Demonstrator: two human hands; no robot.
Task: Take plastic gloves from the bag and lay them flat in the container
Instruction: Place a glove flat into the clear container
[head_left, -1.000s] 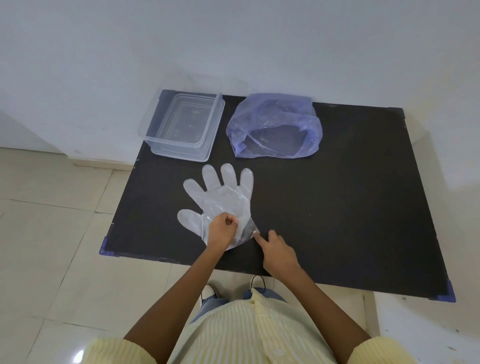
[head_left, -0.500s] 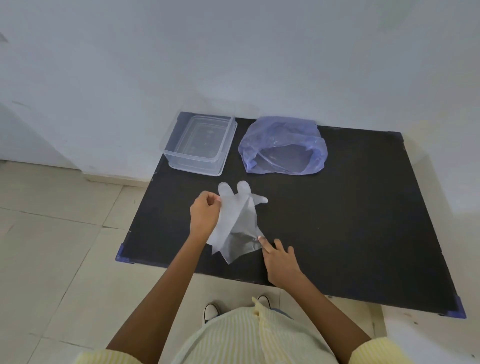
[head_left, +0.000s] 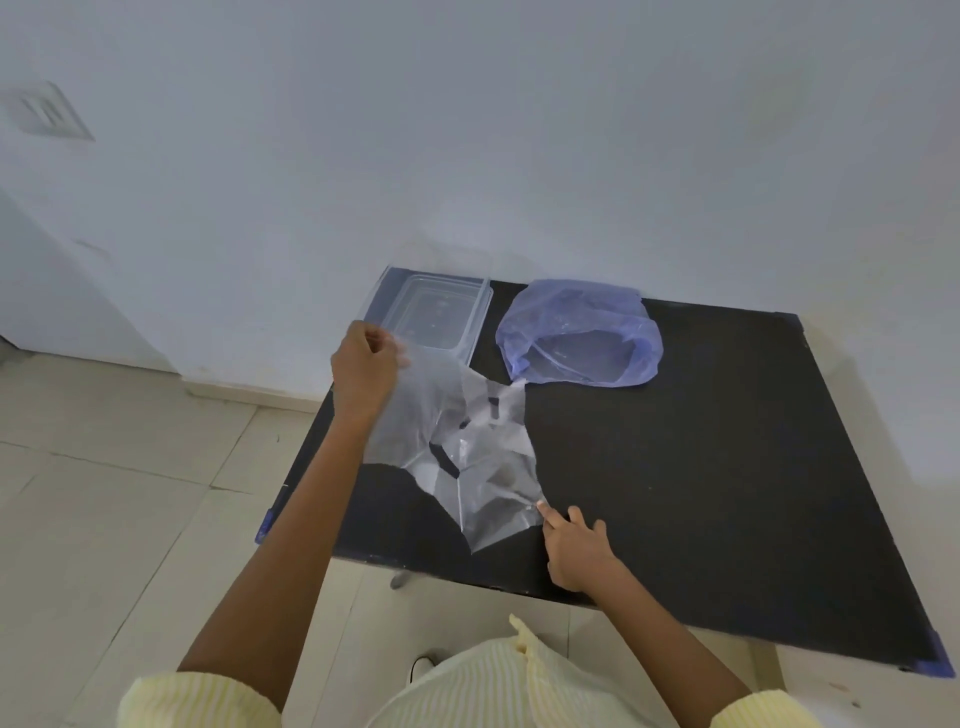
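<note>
Glove (head_left: 467, 447) film hangs slack between the two hands, stretched on a slant from upper left to lower right, above the near-left part of the bench (head_left: 701, 467). Its long axis runs along that slant. The left hand (head_left: 363, 366) is raised and clenched on the upper edge of the film, while the right hand (head_left: 576, 551) rests low at the bench, its fingertips (head_left: 543, 506) touching the lower corner; whether it pinches that corner or only presses it down, I cannot tell.

What the coming move turns on, as I judge it, is that the container (head_left: 475, 332) lies just beyond and slightly right of the raised left hand, far nearer to it than to the right hand. The container's long side runs away from the person, roughly crosswise to the slant of the film, so the glove would need turning as it goes in. It looks empty, though its clear walls make that hard to be sure of.

The bag (head_left: 579, 338), blue and translucent, sits just beside the container on its right, mouth open toward the person.

The bench top is matte black and otherwise bare, set against a plain pale wall (head_left: 519, 130), with tiled floor (head_left: 104, 493) to the left.
</note>
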